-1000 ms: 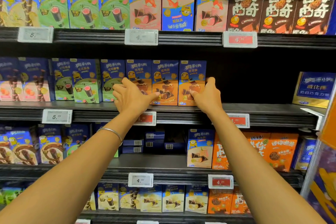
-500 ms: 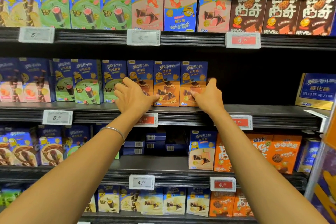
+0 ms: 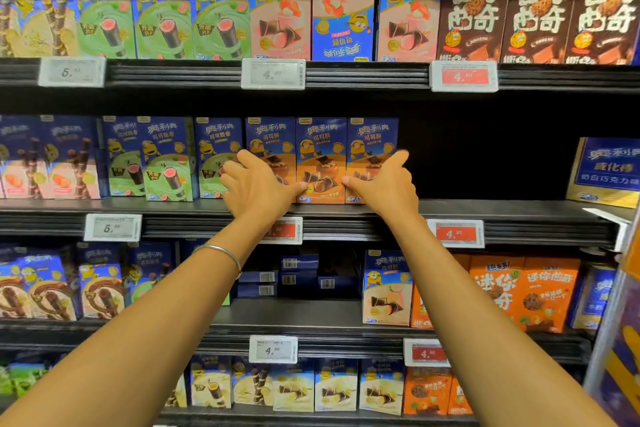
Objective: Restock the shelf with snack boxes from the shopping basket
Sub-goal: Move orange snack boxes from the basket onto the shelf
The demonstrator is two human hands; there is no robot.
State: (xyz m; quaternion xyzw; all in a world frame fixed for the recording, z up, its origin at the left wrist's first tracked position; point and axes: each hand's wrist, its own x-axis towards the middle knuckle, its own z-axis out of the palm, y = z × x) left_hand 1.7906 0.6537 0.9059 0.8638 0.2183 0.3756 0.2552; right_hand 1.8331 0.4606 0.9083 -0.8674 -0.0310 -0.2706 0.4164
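Observation:
Three blue-and-orange snack boxes (image 3: 320, 156) stand upright side by side on the second shelf (image 3: 485, 210). My left hand (image 3: 258, 184) lies flat against the front of the left box, fingers straight, thumb pointing right. My right hand (image 3: 386, 184) touches the right box (image 3: 370, 139), fingers stretched along its right edge, thumb on its front. The middle box shows between my two thumbs. The shopping basket is out of view.
Right of the three boxes the second shelf is dark and bare up to a blue-and-gold box (image 3: 606, 170). Green snack boxes (image 3: 166, 163) stand to the left. Price tags (image 3: 457, 232) line the shelf rails. An orange display (image 3: 623, 322) juts in at the right edge.
Both hands have stayed on the orange boxes with only a small shift; my right thumb now lies across the right box's front. The boxes stand in the same row.

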